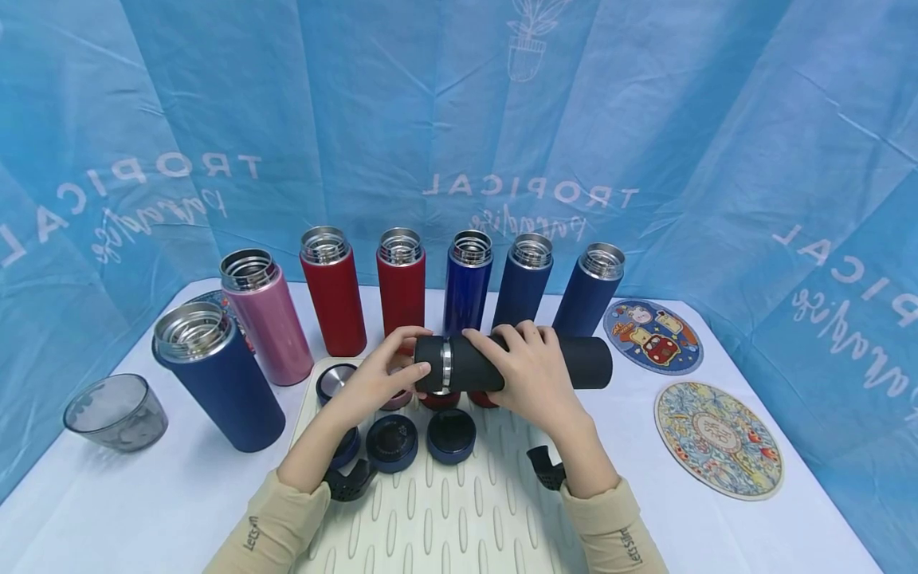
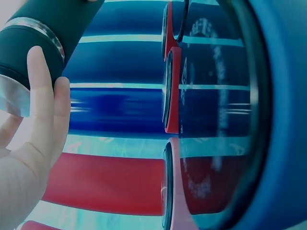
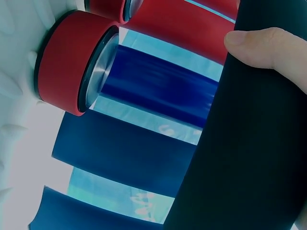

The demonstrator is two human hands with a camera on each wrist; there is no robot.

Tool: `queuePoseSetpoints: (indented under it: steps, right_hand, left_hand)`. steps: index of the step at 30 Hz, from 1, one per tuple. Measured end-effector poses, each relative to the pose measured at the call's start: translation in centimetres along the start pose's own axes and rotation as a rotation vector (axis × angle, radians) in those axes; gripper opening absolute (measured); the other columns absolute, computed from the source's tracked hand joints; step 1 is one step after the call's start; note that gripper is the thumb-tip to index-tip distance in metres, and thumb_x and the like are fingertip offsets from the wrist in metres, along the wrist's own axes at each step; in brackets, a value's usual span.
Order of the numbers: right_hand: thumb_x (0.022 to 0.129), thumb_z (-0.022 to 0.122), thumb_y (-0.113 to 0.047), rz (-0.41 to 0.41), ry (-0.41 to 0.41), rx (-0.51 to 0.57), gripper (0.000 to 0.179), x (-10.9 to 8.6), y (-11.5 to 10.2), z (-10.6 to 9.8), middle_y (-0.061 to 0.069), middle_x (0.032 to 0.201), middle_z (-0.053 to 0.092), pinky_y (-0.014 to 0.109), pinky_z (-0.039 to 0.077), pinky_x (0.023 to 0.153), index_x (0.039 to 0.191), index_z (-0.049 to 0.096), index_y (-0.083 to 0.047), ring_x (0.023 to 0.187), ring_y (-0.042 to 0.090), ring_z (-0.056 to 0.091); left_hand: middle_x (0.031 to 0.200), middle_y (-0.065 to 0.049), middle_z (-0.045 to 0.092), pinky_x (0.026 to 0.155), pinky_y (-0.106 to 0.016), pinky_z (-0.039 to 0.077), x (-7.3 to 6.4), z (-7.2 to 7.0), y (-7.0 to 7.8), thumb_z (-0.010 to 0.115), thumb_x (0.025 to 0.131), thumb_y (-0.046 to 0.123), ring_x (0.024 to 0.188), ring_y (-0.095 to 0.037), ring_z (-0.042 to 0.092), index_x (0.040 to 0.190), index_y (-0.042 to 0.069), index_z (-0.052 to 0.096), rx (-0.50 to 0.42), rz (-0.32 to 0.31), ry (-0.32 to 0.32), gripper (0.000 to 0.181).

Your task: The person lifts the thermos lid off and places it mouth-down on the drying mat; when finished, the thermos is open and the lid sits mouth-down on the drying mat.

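A black thermos bottle [image 1: 588,363] lies sideways in the air above the mat, with a silver ring [image 1: 447,365] between its body and its black lid [image 1: 429,351]. My left hand [image 1: 376,379] grips the lid end with thumb and fingers. In the left wrist view the lid's silver top [image 2: 13,96] shows beside the fingers. My right hand [image 1: 534,383] is wrapped over the bottle's body, its thumb [image 3: 256,45] pressed on the black side in the right wrist view. Beneath the bottle stand a red lid [image 3: 62,62], a pink lid [image 1: 397,401] and dark blue lids [image 1: 451,438].
Several lidless bottles stand behind: red [image 1: 335,307], glossy blue [image 1: 466,291], navy [image 1: 522,287], and pink [image 1: 276,331]. A navy bottle [image 1: 222,391] and a grey glass bowl [image 1: 118,414] are left. Round coasters [image 1: 719,438] lie right. Under the lids is a cream mat [image 1: 430,526].
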State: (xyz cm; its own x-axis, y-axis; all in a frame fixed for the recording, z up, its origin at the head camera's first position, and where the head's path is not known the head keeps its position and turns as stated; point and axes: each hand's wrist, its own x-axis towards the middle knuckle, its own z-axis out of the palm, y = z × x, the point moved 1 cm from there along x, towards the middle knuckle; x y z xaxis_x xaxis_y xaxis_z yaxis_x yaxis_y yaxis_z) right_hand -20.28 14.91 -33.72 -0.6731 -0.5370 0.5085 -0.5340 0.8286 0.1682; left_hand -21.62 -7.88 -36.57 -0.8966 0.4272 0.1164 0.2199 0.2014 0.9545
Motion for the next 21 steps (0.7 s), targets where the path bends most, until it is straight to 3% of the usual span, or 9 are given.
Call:
queuePoseSetpoints:
  steps: [4, 11, 21]
  right_hand:
    - [0.056, 0.086, -0.037, 0.000, 0.005, 0.000, 0.085, 0.1, 0.1, 0.0, 0.006, 0.107, 0.061, 0.045, 0.043, 0.078, 0.131, 0.049, -0.029, 0.092, 0.028, 0.050]
    - [0.056, 0.086, -0.036, 0.021, -0.003, -0.002, 0.085, 0.0, 0.3, 0.0, 0.007, 0.106, 0.061, 0.047, 0.043, 0.079, 0.131, 0.048, -0.029, 0.093, 0.029, 0.052]
    - [0.054, 0.087, -0.033, 0.051, 0.006, 0.012, 0.088, -0.3, 1.0, -0.4, 0.008, 0.108, 0.059, 0.048, 0.042, 0.078, 0.132, 0.048, -0.029, 0.093, 0.031, 0.051]
  left_hand:
    - [0.127, -0.019, 0.043, 0.078, -0.042, 0.053, 0.0, 0.0, 0.0, 0.056, 0.091, 0.028, 0.101, -0.031, 0.055, 0.134, 0.019, 0.037, -0.021, -0.006, 0.003, 0.048]
    - [0.125, -0.019, 0.043, 0.077, -0.051, 0.052, 0.0, -0.1, 0.0, 0.057, 0.090, 0.029, 0.096, -0.030, 0.057, 0.133, 0.019, 0.037, -0.057, -0.006, 0.014, 0.048]
    - [0.123, -0.020, 0.044, 0.075, -0.051, 0.052, -0.1, -0.1, 0.2, 0.058, 0.090, 0.027, 0.095, -0.030, 0.058, 0.133, 0.018, 0.038, -0.059, 0.001, 0.030, 0.048]
